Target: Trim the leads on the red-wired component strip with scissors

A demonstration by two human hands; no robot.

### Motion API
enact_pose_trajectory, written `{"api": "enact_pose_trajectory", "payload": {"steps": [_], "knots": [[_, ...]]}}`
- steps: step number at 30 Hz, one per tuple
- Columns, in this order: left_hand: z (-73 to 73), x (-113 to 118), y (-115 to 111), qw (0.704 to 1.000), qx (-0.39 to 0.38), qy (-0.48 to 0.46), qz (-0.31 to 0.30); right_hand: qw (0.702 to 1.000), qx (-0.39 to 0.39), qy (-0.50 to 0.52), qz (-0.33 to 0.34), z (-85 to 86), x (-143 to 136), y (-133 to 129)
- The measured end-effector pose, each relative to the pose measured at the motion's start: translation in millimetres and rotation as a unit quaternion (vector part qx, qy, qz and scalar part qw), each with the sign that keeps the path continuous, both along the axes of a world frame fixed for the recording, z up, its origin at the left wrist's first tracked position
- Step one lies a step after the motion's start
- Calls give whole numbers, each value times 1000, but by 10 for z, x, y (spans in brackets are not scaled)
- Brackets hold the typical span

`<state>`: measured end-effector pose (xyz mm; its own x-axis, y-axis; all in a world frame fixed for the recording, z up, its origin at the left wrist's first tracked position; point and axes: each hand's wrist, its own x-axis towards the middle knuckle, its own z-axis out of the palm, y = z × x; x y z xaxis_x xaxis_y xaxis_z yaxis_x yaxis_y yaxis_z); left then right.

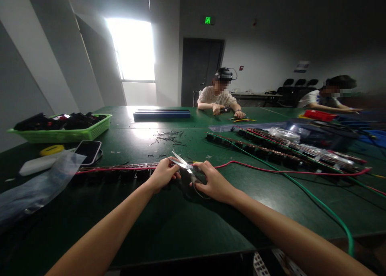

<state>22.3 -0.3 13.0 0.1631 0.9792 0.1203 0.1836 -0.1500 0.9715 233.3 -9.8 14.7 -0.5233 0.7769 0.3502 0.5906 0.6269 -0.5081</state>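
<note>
My right hand (214, 182) grips a pair of scissors (186, 165) by the handles, and the blades stand apart, pointing up and to the left. Close to the blades, my left hand (163, 173) is closed at the right end of a long black strip (120, 173) with red wire along its top. Whether its fingers pinch the strip or a wire there is hidden. A red wire (256, 168) runs to the right from behind my right hand across the green table (211, 236).
At left stand a green basket (72, 134) of black parts, a phone (88, 151) and a plastic bag (42, 191). Cut black ties (170, 137) lie mid-table. More wired strips (265, 151) and a green cable (310, 193) occupy the right. Two people sit across.
</note>
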Motion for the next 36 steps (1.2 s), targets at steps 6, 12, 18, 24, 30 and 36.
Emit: {"api": "enact_pose_trajectory", "payload": {"steps": [6,12,18,24,30,36], "knots": [[-10,-4,9,1000,-2,-7,5,1000,-4,9,-2,7,-5,-8],[3,3,8,1000,-2,-8,2,1000,-11,-1,1,29,-4,-11],[-1,3,6,1000,-4,-16,8,1000,-7,-23,-3,36,-5,-10],[1,7,2,1000,-15,-25,12,999,3,-39,-15,61,-12,-30],[-8,1,4,1000,-9,-24,6,999,26,-33,-19,68,-11,-39],[-1,-2,0,1000,-6,-18,3,999,27,-34,-16,43,-10,-8]]}}
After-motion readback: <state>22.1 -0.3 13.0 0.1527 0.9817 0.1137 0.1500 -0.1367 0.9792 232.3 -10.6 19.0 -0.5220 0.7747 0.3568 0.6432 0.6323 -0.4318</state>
